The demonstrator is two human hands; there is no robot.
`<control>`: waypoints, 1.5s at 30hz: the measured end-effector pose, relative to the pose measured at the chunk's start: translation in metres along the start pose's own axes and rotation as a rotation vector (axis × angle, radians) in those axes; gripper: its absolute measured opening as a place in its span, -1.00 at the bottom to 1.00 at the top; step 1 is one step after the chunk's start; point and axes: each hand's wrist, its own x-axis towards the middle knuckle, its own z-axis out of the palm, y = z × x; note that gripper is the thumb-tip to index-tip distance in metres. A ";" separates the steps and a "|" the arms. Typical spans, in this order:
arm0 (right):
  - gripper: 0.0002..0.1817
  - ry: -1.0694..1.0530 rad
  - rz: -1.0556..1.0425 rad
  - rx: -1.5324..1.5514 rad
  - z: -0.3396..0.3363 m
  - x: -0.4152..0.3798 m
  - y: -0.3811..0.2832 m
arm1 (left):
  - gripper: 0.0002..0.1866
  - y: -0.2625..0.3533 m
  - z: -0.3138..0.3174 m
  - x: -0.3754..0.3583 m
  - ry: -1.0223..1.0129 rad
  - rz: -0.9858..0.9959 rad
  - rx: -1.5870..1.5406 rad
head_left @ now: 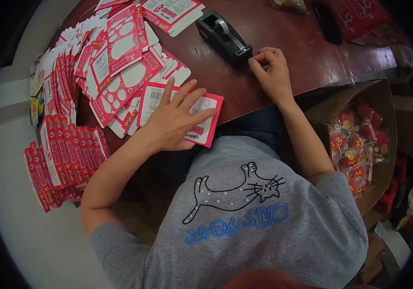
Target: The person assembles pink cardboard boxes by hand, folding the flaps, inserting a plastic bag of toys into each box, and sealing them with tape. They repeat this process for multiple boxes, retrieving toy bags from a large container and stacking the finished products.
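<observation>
Pink-edged white box [208, 107], barcoded | under splayed left hand [177, 115] | right hand [272, 72] half-curled by tape dispenser [224, 37], hold unclear

Worktop [315, 65]: showing reddish-brown. Cartons [128, 30] along its left edge: displaying pink-red and white. Tape dispenser [221, 39]: showing black. Shirt [303, 241]: showing grey, bearing black cat outline [266, 190], blue lettering [273, 216].

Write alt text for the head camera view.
The left hand is spread on a pink box, the right hand beside a black tape dispenser on a table; flat cartons are heaped at left, a cardboard box of packets at right.
</observation>
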 end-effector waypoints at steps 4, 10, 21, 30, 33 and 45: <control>-0.88 -0.100 -0.063 0.111 -0.013 -0.022 -0.015 | -0.07 -0.009 0.034 0.007 0.184 -0.010 -0.093; -0.55 -0.767 0.004 0.383 -0.008 -0.055 -0.047 | -0.11 -0.015 0.060 0.004 0.314 0.007 -0.152; -0.70 -0.673 -0.055 -0.358 0.010 -0.059 -0.050 | -0.21 -0.020 0.061 0.002 0.356 0.082 -0.105; -0.40 -0.330 -0.257 0.223 0.113 0.057 -0.118 | -0.21 -0.030 -0.089 -0.079 0.828 -0.687 0.319; -0.04 -0.226 -0.394 0.010 0.190 0.122 -0.117 | -0.16 -0.087 -0.124 -0.163 0.696 -1.172 0.376; -0.58 -0.138 -0.300 -0.004 0.196 0.147 -0.142 | -0.19 -0.066 -0.062 -0.121 0.778 -0.888 0.004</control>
